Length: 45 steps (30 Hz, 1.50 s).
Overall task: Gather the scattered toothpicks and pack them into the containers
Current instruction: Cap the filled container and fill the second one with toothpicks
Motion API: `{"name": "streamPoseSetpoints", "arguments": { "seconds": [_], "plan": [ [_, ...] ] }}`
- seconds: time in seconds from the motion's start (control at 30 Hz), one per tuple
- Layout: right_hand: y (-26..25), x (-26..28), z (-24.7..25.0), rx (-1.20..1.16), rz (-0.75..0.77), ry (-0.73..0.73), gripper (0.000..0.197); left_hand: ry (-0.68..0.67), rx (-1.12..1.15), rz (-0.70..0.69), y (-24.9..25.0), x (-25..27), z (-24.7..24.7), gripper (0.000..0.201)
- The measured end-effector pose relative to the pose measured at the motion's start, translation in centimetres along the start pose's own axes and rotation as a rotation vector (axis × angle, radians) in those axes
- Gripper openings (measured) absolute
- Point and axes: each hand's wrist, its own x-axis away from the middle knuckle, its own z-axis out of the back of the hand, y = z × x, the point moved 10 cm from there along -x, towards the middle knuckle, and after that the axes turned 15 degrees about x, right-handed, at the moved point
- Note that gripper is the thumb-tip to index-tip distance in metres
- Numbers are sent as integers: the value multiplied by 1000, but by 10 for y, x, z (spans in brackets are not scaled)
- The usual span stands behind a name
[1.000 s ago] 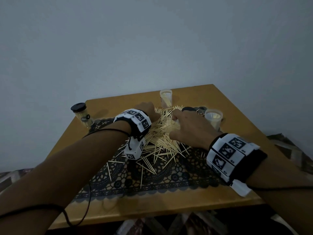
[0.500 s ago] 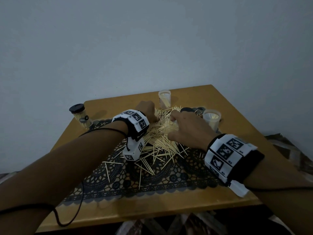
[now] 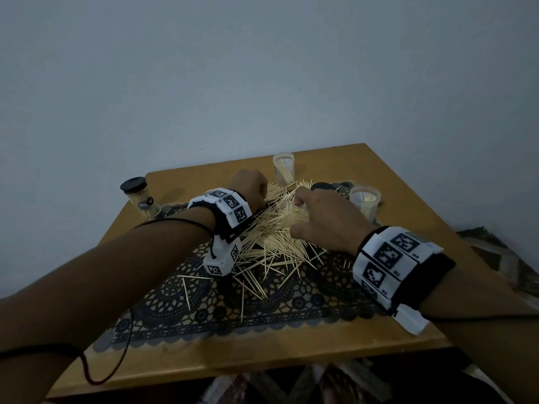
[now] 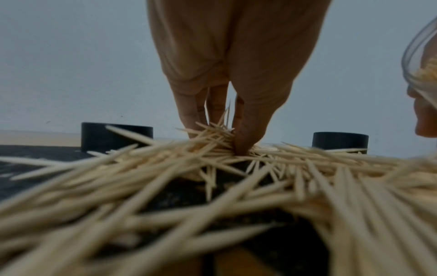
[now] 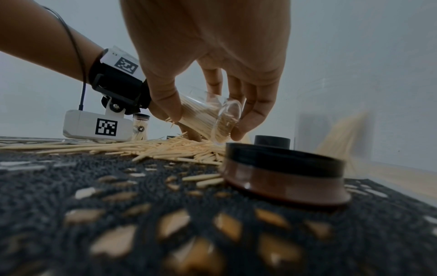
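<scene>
A heap of pale toothpicks (image 3: 274, 237) lies on a dark lace mat (image 3: 262, 301). My left hand (image 3: 262, 196) reaches into the far side of the heap. In the left wrist view, this left hand (image 4: 220, 134) pinches a few toothpicks (image 4: 212, 130) between thumb and fingers. My right hand (image 5: 207, 127) grips a clear container (image 5: 208, 117), tipped on its side low over the heap and partly filled with toothpicks. In the head view, the right hand (image 3: 300, 205) hides most of that container.
An open container with toothpicks (image 3: 284, 170) stands at the back and another (image 3: 364, 199) at the right. A capped container (image 3: 140, 196) stands at the left. Black lids (image 5: 283, 168) (image 5: 272, 142) lie on the mat by my right hand. The wooden table's front edge (image 3: 262, 363) is near.
My right hand has edged a little left and away over the heap. The left hand stays at the heap's far side.
</scene>
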Motion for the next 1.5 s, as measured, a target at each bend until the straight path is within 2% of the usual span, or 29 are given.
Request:
{"name": "streamPoseSetpoints", "arguments": {
  "seconds": [0.17,0.37,0.53,0.73,0.87,1.03,1.23,1.4,1.5],
  "plan": [
    [-1,0,-1,-11,4,-11,52,23,-4,-57,-1,4,4,14],
    [-1,0,-2,0,1,-21,50,16,86,-104,-4,13,14,8],
    [0,-1,-3,-4,-5,-34,49,26,315,-100,-9,24,29,9],
    [0,0,-6,-5,-12,-52,48,-61,460,-136,-8,53,39,10],
    [-2,0,-9,39,-15,-74,49,-156,520,-97,-7,81,36,10],
    [-12,3,-12,62,18,-78,47,-208,472,-95,0,105,33,8],
    [-23,4,-12,28,93,-99,47,-274,538,-131,5,107,19,12],
    [-27,5,-13,38,135,-109,47,-268,497,-167,14,103,15,13],
    [-29,6,-13,44,144,-101,46,-247,465,-206,21,100,15,21]
  ]
}}
